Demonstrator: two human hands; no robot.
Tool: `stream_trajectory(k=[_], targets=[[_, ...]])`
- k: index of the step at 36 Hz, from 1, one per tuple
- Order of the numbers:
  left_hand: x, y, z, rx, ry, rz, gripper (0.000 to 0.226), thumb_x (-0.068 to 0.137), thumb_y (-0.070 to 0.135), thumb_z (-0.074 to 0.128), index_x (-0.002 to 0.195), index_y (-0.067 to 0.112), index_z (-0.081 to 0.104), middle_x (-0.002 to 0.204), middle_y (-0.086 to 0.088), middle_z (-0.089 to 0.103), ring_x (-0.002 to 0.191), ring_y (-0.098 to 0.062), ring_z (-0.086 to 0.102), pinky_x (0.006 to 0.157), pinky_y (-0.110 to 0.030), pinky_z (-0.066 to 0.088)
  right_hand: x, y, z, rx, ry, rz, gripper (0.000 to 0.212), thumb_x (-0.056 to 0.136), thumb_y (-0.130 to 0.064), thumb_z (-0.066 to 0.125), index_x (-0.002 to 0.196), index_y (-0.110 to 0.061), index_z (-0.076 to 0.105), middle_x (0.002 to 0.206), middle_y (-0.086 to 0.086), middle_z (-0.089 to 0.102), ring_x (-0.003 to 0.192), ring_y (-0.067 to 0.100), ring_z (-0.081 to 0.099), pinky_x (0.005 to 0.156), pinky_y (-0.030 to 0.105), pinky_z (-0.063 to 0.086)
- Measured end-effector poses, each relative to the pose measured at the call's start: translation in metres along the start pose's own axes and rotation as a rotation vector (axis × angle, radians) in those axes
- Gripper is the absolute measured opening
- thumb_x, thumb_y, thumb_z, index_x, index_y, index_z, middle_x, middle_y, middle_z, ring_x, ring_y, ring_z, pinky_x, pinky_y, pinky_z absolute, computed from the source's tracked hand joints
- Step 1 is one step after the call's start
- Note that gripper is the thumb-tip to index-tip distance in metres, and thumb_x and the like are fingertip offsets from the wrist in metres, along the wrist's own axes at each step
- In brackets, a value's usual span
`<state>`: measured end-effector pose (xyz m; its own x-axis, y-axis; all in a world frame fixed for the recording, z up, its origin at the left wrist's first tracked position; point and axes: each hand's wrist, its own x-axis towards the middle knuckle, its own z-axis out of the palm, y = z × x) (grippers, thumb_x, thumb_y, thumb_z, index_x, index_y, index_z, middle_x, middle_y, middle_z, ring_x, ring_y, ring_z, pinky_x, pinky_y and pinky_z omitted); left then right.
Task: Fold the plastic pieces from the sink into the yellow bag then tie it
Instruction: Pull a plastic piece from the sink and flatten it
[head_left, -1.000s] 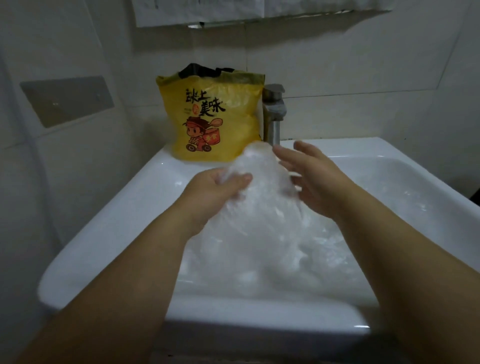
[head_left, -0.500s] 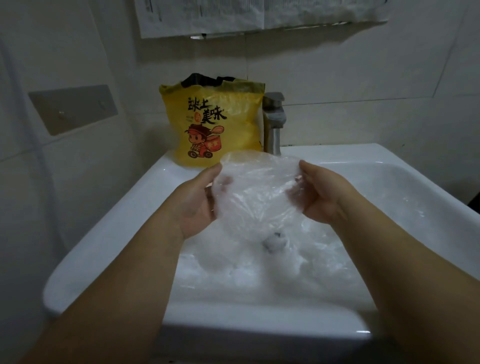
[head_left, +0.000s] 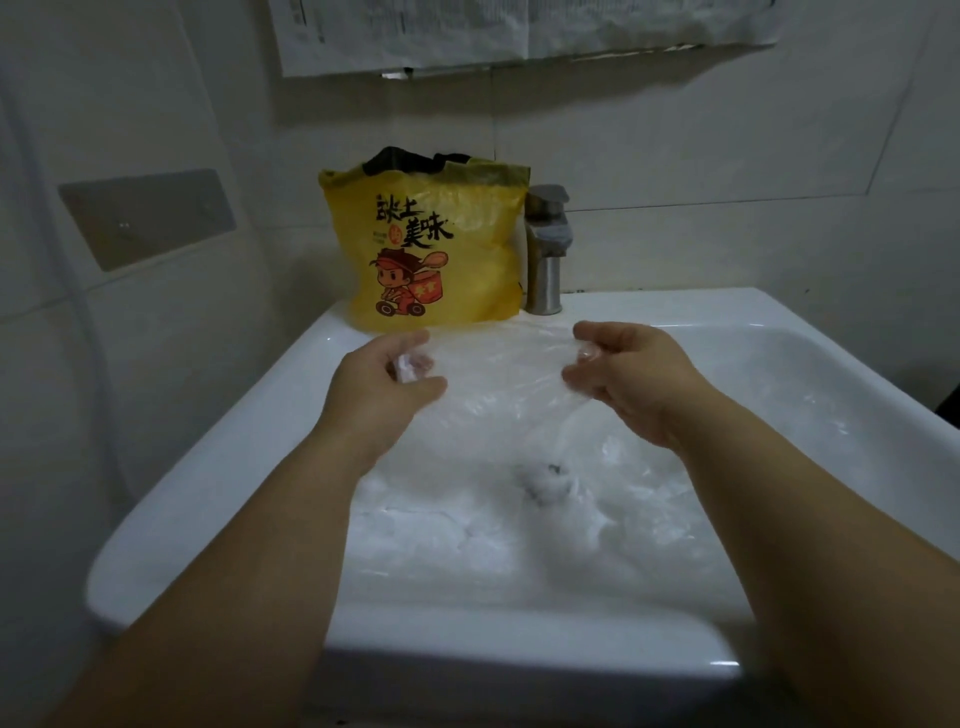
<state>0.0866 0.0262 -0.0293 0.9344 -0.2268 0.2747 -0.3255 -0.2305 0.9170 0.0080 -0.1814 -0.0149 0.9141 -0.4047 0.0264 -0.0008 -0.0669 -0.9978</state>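
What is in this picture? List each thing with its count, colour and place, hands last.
sink: one, white, centre.
bag: one, yellow, back rim, left of tap.
tap: one, grey, back rim.
plastic sheet: one, clear, stretched between both hands.
plastic pieces: a heap, clear, in the sink.
plate: one, grey, left wall.
papers: white, count unclear, top wall.
left hand: one, pinches the sheet.
right hand: one, pinches the sheet.

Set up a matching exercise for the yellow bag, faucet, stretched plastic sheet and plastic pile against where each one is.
Things:
1 yellow bag
2 faucet
3 plastic sheet
4 plastic pile

Places:
A in the sink basin
B between left hand and right hand
C back rim, left of faucet
D back rim, right of bag

Pairs: 1-C, 2-D, 3-B, 4-A
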Motion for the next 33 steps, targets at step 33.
stream_trajectory(k=[33], targets=[[-0.012,0.02,0.005,-0.422,-0.457,-0.436,0.049,0.063,0.032,0.073,0.108,0.015,0.063,0.094,-0.003,0.072,0.08,-0.016,0.071,0.068,-0.031,0.06,-0.001,-0.005,0.01,0.174,0.251,-0.152,0.009,0.1,-0.02,0.049,0.107,-0.016,0.053,0.093,0.001,0.059,0.083,0.019,0.063,0.06,0.027,0.057]])
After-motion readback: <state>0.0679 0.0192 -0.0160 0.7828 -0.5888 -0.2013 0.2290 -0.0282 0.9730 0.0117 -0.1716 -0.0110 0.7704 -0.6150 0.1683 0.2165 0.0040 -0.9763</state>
